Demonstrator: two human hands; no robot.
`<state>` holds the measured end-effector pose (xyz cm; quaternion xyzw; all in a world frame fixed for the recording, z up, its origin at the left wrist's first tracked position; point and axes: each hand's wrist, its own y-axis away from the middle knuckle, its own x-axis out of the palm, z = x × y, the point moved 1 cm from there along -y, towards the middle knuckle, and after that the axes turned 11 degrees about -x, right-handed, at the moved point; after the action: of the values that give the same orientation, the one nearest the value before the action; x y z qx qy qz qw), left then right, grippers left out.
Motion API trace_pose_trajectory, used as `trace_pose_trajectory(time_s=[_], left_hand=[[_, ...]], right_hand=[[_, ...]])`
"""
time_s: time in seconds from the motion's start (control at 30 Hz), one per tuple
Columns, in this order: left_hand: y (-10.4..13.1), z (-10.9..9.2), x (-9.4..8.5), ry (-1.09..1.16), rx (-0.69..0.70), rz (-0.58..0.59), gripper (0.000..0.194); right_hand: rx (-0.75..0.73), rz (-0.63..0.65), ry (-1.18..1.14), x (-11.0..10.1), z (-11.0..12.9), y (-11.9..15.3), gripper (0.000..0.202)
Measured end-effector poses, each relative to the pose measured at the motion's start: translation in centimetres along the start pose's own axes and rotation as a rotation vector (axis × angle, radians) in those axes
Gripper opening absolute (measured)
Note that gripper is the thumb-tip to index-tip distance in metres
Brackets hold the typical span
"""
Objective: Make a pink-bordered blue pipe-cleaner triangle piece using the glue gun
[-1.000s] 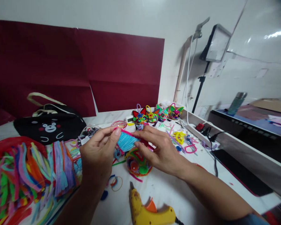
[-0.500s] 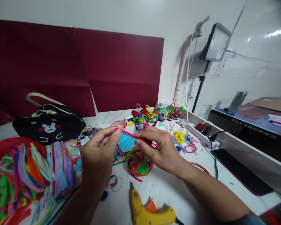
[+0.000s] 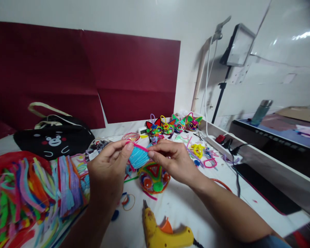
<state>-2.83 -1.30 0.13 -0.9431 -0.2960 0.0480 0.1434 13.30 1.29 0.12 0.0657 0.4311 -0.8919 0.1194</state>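
panel of blue strands [image 3: 139,158] lies between left hand [image 3: 109,165] and right hand [image 3: 175,159], both pinching the pink strip [image 3: 140,147] along its top edge.

Flat blue fuzzy panel [image 3: 138,157]: ribbed, pink-edged
Round multicoloured fuzzy face [image 3: 154,178]: orange-rimmed, green-nosed
Yellow plastic glue gun [image 3: 157,232]: orange trigger [image 3: 166,226]

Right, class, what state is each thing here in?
Left grip, pinching pink strip
Right grip, pinching pink strip
Blue piece, held up
Mask, set down
Glue gun, lying on side
Bottle, upright, capped
Lamp, seemingly unlit
Bag, open or shut unclear
Power strip, plugs inserted
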Motion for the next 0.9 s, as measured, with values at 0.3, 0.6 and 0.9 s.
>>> trace_pose_trajectory(time_s=[0.3,0.6,0.9], left_hand=[[-0.03,0.07,0.20,0.040,0.021,0.010,0.022],[-0.04,0.27,0.34,0.045,0.020,0.019,0.021],[-0.49,0.63,0.59,0.071,-0.037,0.075,0.028]], right_hand=[[0.485,0.010,-0.456,0.17,-0.66,-0.16,0.019],[0.493,-0.033,-0.465,0.57,-0.81,-0.08,0.014],[0.468,-0.068,-0.384,0.61,-0.65,-0.05,0.015]])
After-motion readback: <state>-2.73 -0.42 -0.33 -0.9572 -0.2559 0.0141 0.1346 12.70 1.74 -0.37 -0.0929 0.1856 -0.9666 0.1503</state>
